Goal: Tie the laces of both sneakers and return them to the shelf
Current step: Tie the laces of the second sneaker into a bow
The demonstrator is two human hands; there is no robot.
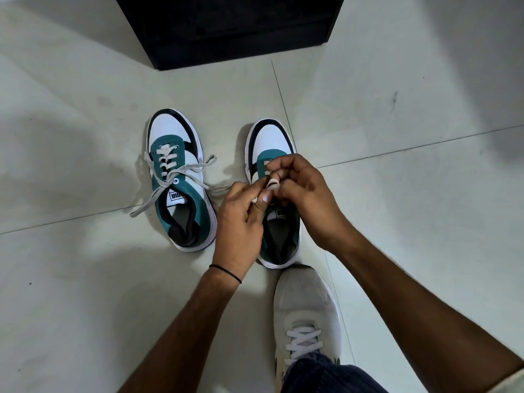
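1. both hands are working over the right-side teal, white & black low-top sneaker (270, 143) on the floor; left hand (241, 219) & right hand (306, 194) are meeting above its tongue.
2. fingers (268, 198) of both hands are pinching together on the off-white flat lace (273, 184), bending it into a small loop; knot isn't finished, i'd judge.
3. the left-side matching teal sneaker (177, 177) is sitting just beside it, w/ its grey-white laces (170, 180) lying loose & splayed onto the tiles, so untied.
4. left to do: finish this bow, tie the other, then put both on the shelf.
5. the black shelf unit (226, 29) is standing near, just beyond the toes.
6. surface: pale glossy floor tiles (397, 222) w/ thin grout lines, a few scuffs; person's own grey worn shoe (304, 316) is planted behind the pair.
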